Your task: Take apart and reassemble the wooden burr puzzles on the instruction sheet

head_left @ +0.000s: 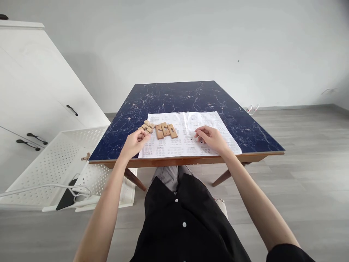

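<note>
My left hand (135, 142) is at the left edge of a printed paper sheet (188, 145), its fingers curled in. Whether anything is inside them is hidden. Just beyond its fingertips lies a loose cluster of small wooden pieces (148, 124). Beside these, three flat wooden pieces with cut-out holes, among them a right-hand one (172, 131), lie side by side on the sheet. Over the sheet's right half hovers or rests my right hand (211, 137), fingers loosely bent and apart, with no object visible between them. Small dark marks show on the paper below its fingertips.
The sheet lies on a dark blue marbled table (174, 96) with a wooden edge. To the left stand a white cabinet (54, 83) and a white perforated basket (54, 160) with a cable (43, 186). Clear plastic items (252, 109) are beyond the table's right side.
</note>
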The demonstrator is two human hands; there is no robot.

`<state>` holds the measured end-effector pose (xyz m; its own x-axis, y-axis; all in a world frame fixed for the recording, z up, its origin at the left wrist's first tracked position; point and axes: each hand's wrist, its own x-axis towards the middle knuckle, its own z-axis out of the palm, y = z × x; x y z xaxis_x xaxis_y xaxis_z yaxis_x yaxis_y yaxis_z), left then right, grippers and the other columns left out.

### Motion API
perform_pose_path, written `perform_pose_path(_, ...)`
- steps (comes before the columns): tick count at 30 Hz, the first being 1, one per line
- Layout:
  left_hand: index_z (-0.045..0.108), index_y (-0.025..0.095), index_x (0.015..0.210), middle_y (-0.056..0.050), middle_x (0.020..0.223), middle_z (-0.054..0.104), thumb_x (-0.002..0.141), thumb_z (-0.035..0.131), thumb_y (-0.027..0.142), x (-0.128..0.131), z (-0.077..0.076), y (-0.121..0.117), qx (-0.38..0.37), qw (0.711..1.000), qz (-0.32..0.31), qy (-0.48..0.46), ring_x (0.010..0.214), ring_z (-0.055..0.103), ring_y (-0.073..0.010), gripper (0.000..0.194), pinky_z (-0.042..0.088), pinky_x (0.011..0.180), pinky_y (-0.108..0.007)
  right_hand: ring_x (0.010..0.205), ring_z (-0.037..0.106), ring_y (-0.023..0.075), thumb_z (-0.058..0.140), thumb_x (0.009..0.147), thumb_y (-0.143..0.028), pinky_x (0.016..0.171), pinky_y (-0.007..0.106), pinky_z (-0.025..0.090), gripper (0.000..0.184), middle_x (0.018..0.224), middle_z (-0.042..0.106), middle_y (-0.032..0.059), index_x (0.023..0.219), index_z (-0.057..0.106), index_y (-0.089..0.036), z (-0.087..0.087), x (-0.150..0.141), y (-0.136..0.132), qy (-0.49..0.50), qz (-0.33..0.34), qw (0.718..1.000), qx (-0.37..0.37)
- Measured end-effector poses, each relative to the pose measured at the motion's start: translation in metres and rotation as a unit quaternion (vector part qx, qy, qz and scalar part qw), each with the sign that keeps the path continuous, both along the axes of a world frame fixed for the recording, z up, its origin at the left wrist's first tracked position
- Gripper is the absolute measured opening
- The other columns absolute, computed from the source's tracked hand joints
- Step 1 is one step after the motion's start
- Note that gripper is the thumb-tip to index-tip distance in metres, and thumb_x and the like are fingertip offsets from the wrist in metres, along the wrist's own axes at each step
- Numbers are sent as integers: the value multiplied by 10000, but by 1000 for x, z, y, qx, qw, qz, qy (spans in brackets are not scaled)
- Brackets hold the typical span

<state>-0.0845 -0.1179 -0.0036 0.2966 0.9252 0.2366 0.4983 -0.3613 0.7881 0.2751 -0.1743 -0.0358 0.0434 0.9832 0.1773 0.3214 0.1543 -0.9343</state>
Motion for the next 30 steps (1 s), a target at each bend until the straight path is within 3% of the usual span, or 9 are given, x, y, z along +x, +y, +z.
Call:
perform_pose_path(14, 536, 213, 810, 26, 753, 572, 814, 743, 388, -5, -6, -2, -15, 999, 14, -44, 646, 527, -126, 271, 409, 613, -239, 753, 697, 203, 613, 1027, -509, 653, 338, 515, 315, 980, 796, 97, 1057, 720, -214, -3, -1, -6, -6, -6, 1000, 4)
perform_pose_path(30, 532, 215, 807, 28, 723, 558, 819, 753, 393, -4, -7, -1, -14, 998, 16, -66, 620, 510, -123, 284, 393, 585, -238, 731, 687, 198, 643, 1009, -556, 641, 335, 520, 346, 943, 786, 93, 1021, 722, -219, -3, -2, -6, 2, -12, 1000, 13)
